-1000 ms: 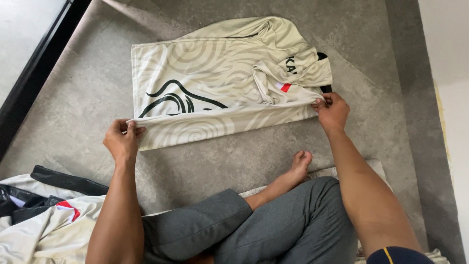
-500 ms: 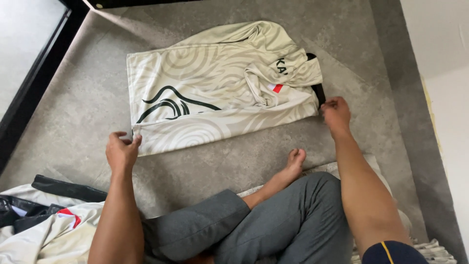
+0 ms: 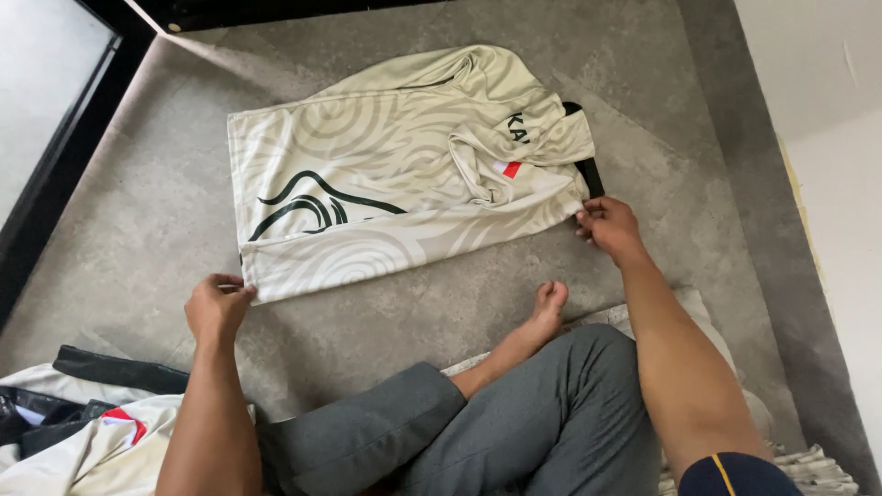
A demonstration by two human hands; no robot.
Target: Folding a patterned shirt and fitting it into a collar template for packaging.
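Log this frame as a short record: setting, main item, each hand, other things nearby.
setting: grey floor, person seated on it, one bare foot forward
main item: cream patterned shirt, folded, lying flat
left hand: grip pinching the shirt's near left corner
right hand: grip pinching the shirt's near right corner, by the black trim
nearby: pile of clothes at lower left

Just one camera here, head-mounted, looking steeply down and forward at the grey floor (image 3: pixel 129 211) from sitting height. Pretty close: own legs fill the bottom edge, with wall (image 3: pixel 827 83) at top right.
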